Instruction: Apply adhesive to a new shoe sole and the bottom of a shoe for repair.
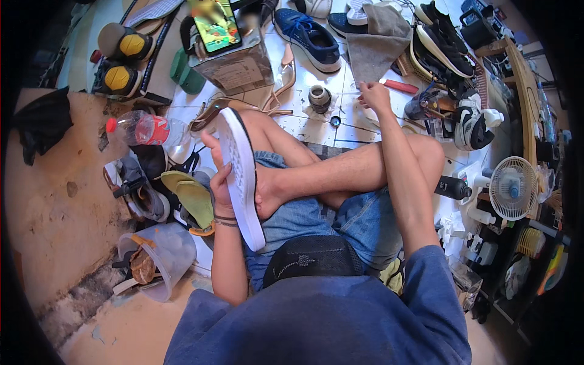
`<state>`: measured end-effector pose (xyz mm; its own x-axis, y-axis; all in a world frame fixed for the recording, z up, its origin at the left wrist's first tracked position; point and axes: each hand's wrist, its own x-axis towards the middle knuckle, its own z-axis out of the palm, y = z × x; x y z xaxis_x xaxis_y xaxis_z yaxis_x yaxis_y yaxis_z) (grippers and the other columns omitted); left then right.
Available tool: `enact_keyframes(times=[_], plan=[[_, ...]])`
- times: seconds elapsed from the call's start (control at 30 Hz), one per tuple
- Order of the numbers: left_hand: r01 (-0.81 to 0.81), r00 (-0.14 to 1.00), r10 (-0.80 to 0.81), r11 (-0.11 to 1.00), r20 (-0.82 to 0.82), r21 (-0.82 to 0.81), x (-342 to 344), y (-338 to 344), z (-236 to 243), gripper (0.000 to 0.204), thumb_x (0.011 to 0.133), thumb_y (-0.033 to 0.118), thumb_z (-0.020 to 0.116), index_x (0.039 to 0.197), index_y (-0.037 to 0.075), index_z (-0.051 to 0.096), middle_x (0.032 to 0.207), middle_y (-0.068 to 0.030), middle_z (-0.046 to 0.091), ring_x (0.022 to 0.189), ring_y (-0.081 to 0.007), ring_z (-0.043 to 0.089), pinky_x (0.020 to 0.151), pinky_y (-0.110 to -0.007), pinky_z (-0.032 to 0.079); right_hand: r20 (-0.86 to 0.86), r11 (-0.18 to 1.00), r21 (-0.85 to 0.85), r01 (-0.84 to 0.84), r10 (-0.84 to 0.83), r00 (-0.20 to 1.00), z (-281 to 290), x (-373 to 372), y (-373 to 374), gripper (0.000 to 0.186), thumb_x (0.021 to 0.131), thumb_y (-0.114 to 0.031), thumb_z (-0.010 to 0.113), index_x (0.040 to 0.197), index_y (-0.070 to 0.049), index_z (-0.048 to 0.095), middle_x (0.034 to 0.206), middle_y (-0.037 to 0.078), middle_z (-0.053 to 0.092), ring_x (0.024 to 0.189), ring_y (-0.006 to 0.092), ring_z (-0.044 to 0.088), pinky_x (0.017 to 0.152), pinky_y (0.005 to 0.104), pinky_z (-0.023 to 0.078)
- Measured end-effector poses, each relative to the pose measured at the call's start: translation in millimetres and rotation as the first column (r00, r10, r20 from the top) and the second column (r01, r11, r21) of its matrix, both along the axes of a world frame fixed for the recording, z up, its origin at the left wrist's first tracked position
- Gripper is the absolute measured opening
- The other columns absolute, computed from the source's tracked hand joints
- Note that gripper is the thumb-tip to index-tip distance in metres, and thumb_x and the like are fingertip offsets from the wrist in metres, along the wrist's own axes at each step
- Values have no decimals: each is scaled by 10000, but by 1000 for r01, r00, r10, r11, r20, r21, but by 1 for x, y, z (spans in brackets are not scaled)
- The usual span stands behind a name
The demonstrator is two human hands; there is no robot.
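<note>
**White sole in the left hand, right hand out at the tiles**

We see a white shoe sole [241, 176] standing on edge over our crossed legs, its patterned underside turned toward the camera, running from near the knee down to the lap. Our left hand [220, 176] grips it from the left side, the fingers curled round its edge and pressed against it, the thumb hidden behind.

Our right hand [372, 95] is stretched forward to the white tiled floor [316, 131], well apart from the sole. Its fingers are bunched downward; we cannot tell whether they pinch anything. Just beside it lie a red-handled tool [399, 86] and a grey cloth [377, 45]; a small round tin [319, 97] stands to its left.

Further out, a blue sneaker [307, 38] and black sneakers [441, 45] lie on the tiles. A plastic bottle with a red cap [143, 129] and a yellow-green sandal [191, 196] lie at our left, a clear tub [164, 255] below them. A small white fan [513, 187] stands at our right.
</note>
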<state>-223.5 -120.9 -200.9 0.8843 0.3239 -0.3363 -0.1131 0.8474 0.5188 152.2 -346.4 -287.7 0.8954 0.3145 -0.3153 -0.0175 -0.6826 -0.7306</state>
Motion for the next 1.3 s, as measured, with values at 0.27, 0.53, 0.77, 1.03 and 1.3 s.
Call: enact_keyframes(times=[0.27,0.53,0.77,1.03,1.3], plan=[[77,963,-53,994,265,-81,-11,7,-26,738,894,338,553,1490,-20,306,1351,-204,561,1160,-317,625,923,-430,580,132,829,550,98,-203,970,81,-33,-42,308,881,-198,736,1034,41,616,919,144,739,784,179,721,584,268,593],[-39,985,38,999,169,3,-21,6,-15,652,917,380,540,1409,-26,409,1216,-195,622,1010,-287,670,834,-373,580,385,694,689,-211,-104,917,174,-84,-3,255,1061,-254,495,1006,-19,578,700,50,598,569,84,568,483,244,470],[3,979,1,1000,205,-21,-32,1,-11,574,940,434,515,1269,-34,554,986,-173,696,791,-253,710,706,-345,606,564,851,428,-306,13,825,151,-90,52,295,1064,-301,472,991,-19,514,553,84,588,479,174,593,467,323,431],[-30,978,50,995,203,-100,-19,-1,-16,594,923,459,523,1269,-24,546,978,-171,698,803,-263,709,718,-351,608,692,908,249,-337,77,718,148,-91,67,265,1045,-253,511,912,-26,484,608,177,603,577,385,638,503,444,434],[-100,988,107,993,115,-69,1,-8,-16,622,911,456,538,1306,-25,524,1035,-164,692,843,-267,712,719,-354,609,711,928,175,-330,113,694,154,-96,73,229,1024,-220,548,918,-31,474,636,219,591,627,451,609,516,495,411]])
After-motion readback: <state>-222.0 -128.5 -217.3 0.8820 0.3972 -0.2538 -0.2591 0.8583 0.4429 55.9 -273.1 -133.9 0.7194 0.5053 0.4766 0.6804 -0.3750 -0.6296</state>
